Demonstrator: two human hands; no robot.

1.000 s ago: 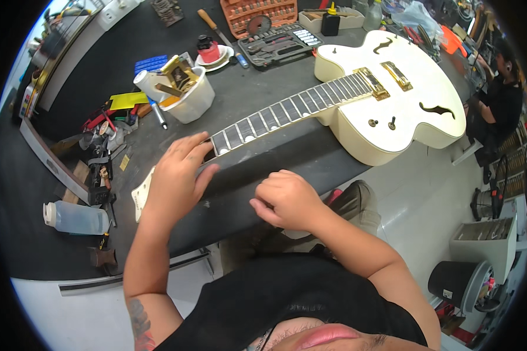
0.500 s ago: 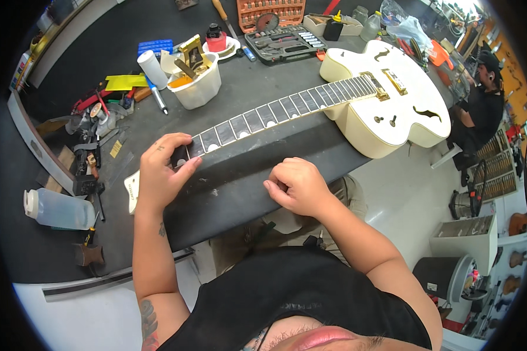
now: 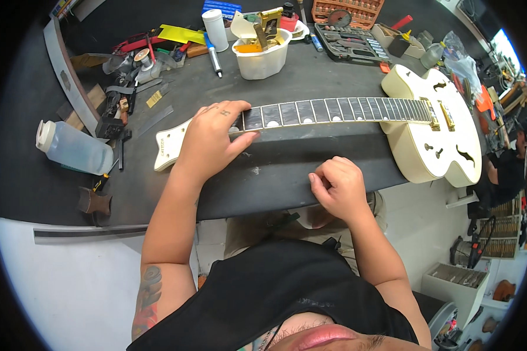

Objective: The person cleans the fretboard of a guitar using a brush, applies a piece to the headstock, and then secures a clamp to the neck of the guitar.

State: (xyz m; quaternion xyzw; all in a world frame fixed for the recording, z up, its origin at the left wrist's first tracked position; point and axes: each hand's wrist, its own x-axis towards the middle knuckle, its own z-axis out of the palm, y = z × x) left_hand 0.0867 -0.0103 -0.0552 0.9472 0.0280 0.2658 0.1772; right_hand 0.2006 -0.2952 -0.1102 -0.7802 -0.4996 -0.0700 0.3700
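A white hollow-body guitar (image 3: pixel 427 149) with gold pickups lies across the dark bench, its fretboard (image 3: pixel 322 110) horizontal and its headstock (image 3: pixel 165 152) at the left. My left hand (image 3: pixel 219 131) straddles the nut end of the neck, thumb on the near side and fingers over the far side, hiding part of it. My right hand (image 3: pixel 338 181) is curled at the front of the bench, below the neck and apart from it; nothing shows in its fingers.
A bottle (image 3: pixel 76 149), scattered tools (image 3: pixel 140 58), a white tub (image 3: pixel 257 67) and a socket case (image 3: pixel 348 44) surround the guitar on the bench (image 3: pixel 275 193). A person in dark clothes (image 3: pixel 498 178) works at the right. A drawer box (image 3: pixel 451 286) stands below.
My view has turned, so the bench's things appear further right and the guitar more level. My left hand still rests on the neck; my right hand remains curled beside the bench edge.
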